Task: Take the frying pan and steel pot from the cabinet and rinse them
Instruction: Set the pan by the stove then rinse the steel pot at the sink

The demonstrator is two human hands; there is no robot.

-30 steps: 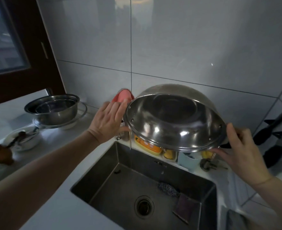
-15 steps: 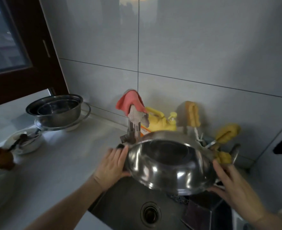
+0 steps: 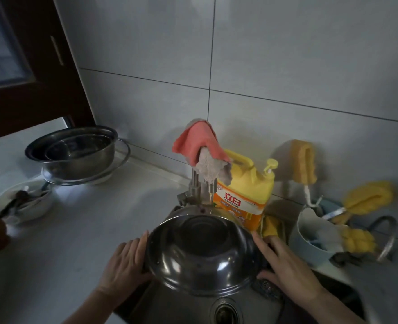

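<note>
— Over the sink point(image 3: 347, 292), near its back edge, I have the steel pot point(image 3: 204, 253) tilted, left hand point(image 3: 125, 265) and right hand point(image 3: 287, 265) grasping its rim.

— Rinsing next?

— I think so: no water visible, so the tap point(image 3: 197, 188) needs opening.

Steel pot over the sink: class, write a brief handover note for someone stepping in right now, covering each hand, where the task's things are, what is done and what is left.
Left hand: grips the steel pot at its left rim.
Right hand: grips the right rim.
Pot: held tilted over the sink, mouth towards the camera, just below the faucet, which has cloths draped on it.
Frying pan: not in view.
Done: pot is out and at the sink.
Left: no running water visible; whether the pot is rinsed cannot be told. Frying pan still to fetch and rinse.
</note>
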